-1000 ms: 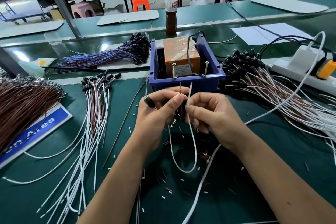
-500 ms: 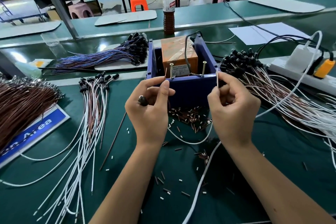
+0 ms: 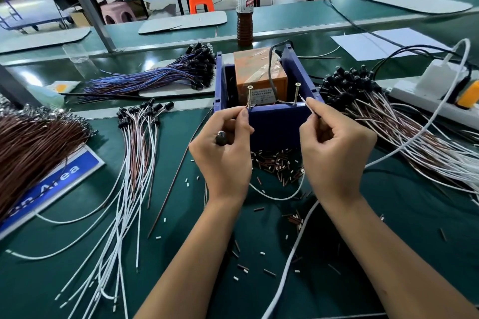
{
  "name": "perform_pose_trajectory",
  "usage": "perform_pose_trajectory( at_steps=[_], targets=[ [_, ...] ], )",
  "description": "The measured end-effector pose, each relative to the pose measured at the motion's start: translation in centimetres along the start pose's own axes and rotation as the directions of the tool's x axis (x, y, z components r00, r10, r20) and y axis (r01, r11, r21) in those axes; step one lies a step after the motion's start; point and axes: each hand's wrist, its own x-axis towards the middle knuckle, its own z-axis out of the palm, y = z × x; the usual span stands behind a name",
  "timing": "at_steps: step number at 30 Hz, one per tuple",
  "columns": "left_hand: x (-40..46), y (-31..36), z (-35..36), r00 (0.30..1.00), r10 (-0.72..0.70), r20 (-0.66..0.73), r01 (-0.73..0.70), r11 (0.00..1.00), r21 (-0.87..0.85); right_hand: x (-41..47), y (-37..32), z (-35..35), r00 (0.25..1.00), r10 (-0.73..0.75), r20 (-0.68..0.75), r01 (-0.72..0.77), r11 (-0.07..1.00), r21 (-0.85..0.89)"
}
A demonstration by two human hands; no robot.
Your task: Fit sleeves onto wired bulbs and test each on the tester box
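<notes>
The blue tester box (image 3: 274, 122) stands at the middle of the green bench, with an orange block inside and two upright screws on its front rim. My left hand (image 3: 224, 155) pinches one wire end against the left screw (image 3: 249, 96); the dark bulb (image 3: 221, 138) rests between its fingers. My right hand (image 3: 334, 153) pinches the white wire's other end (image 3: 304, 102) close beside the right screw (image 3: 296, 93). The white wire (image 3: 274, 197) loops down between my hands. Small sleeve pieces (image 3: 277, 166) lie heaped in front of the box.
Wired bulbs lie in bundles: white and brown ones at left (image 3: 134, 153), blue ones behind (image 3: 160, 77), a big pile at right (image 3: 383, 116), brown wires at far left (image 3: 31, 147). A power strip (image 3: 430, 96) sits at right, a bottle (image 3: 245, 15) behind the box.
My hands have come apart and risen from in front of the box to its front rim, bringing one wire end to each screw. The wire loop has stretched out between them.
</notes>
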Motion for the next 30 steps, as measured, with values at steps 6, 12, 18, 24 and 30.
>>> perform_pose_trajectory(
  at_steps=[6,12,18,24,30],
  targets=[
    [0.2,0.2,0.1,0.999,0.002,-0.039,0.001,0.996,0.089,-0.2,0.0,0.1,0.999,-0.032,0.007,0.032,0.999,-0.006],
    [0.1,0.4,0.0,1.000,-0.012,-0.026,0.014,0.997,0.081,0.0,-0.1,-0.1,0.999,-0.029,0.019,0.029,1.000,0.002],
    [0.2,0.6,0.1,0.999,-0.022,-0.035,0.025,0.996,0.088,0.0,0.0,-0.1,0.999,-0.048,0.025,0.048,0.999,-0.005],
    [-0.4,1.1,-0.4,0.998,-0.015,-0.057,0.018,0.998,0.057,-0.1,-0.2,-0.4,0.998,0.049,0.044,-0.053,0.995,0.090],
    [-1.8,4.8,2.4,0.993,-0.090,0.072,0.102,0.978,-0.182,2.3,0.8,-4.4,0.991,0.118,-0.065,-0.110,0.987,0.120]
  ],
)
